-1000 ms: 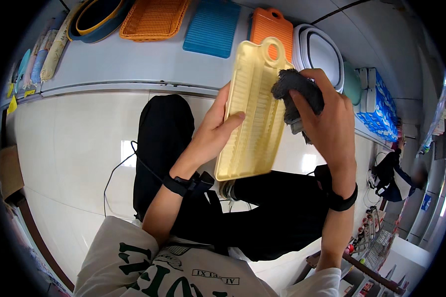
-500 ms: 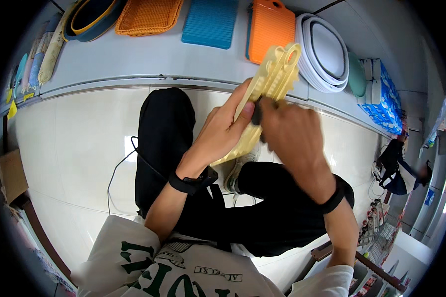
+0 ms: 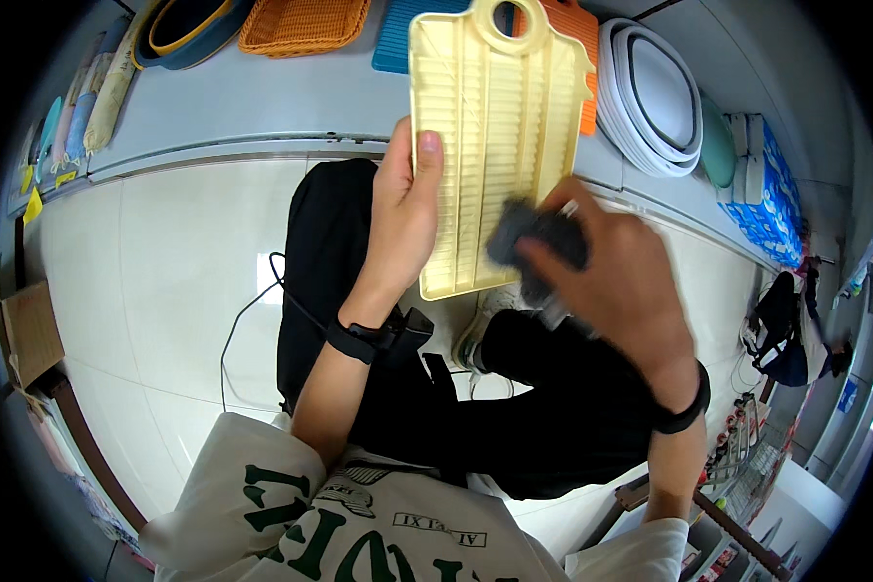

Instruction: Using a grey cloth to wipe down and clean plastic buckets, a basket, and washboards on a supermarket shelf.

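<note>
A pale yellow plastic washboard (image 3: 466,209) with ridges and a ring handle is held up over my legs. My left hand (image 3: 407,199) is closed on its left edge, the thumb lying on the ridged face. My right hand (image 3: 621,272), smeared by motion, grips a dark grey cloth (image 3: 538,238). The cloth is over the lower right part of the washboard; whether it touches the ridges cannot be made out.
On the grey shelf (image 3: 262,107) ahead lie an orange wicker basket (image 3: 304,24), a blue ridged board (image 3: 390,44), an orange board (image 3: 588,112), white collapsible basins (image 3: 645,97) and a blue package (image 3: 771,194). A black cable (image 3: 238,335) runs across the floor by my left leg.
The washboard has turned from edge-on to show its ridged face. My right hand has moved down and to the right, and the grey cloth now shows more fully.
</note>
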Available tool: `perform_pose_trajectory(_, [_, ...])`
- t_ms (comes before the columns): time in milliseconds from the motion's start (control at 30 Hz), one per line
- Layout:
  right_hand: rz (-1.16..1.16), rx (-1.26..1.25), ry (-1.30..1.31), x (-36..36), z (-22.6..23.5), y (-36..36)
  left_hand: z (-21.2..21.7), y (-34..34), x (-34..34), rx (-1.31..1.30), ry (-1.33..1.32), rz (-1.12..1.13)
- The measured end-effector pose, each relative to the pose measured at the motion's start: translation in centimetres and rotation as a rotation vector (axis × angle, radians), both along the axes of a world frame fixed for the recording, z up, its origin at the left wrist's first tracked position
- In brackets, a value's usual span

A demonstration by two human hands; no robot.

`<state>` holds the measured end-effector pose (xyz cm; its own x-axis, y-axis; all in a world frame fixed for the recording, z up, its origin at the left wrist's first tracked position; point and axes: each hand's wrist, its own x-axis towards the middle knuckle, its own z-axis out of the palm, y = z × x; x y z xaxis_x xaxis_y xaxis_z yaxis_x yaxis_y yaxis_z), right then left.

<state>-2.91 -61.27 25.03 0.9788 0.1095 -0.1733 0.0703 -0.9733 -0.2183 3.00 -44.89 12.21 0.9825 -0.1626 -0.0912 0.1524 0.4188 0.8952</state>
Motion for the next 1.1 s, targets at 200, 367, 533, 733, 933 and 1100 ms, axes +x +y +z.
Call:
perform_pose_trajectory(200, [-0.130,-0.017,-0.357,3.0,1.5,-3.5,0.6,-2.5,-2.7,0.126,-0.152,-0.199])
perform_pose_trajectory(367, [-0.061,-0.139,-0.383,3.2,0.1,-4.0,1.0,-2.4,-3.3,0.140,-0.127,-0.312])
perform_pose_trajectory(533, [0.063,-0.170,-0.313,2.5,-1.1,-2.0,-0.1,-2.5,-3.5,0.070,-0.040,-0.137])
perform_pose_trajectory(733, [0.159,-0.098,0.008,-0.7,-4.6,0.2,-1.1,-2.4,-2.1,-0.085,0.096,0.194])
perform_pose_trajectory(933, [0.177,-0.070,0.077,-1.4,-3.3,-0.2,0.2,-1.4,-0.4,-0.081,0.029,0.223])
perform_pose_trajectory(1100, [-0.136,0.175,0.062,2.1,1.4,-3.4,-0.2,-0.7,-0.4,0.107,-0.028,0.075])
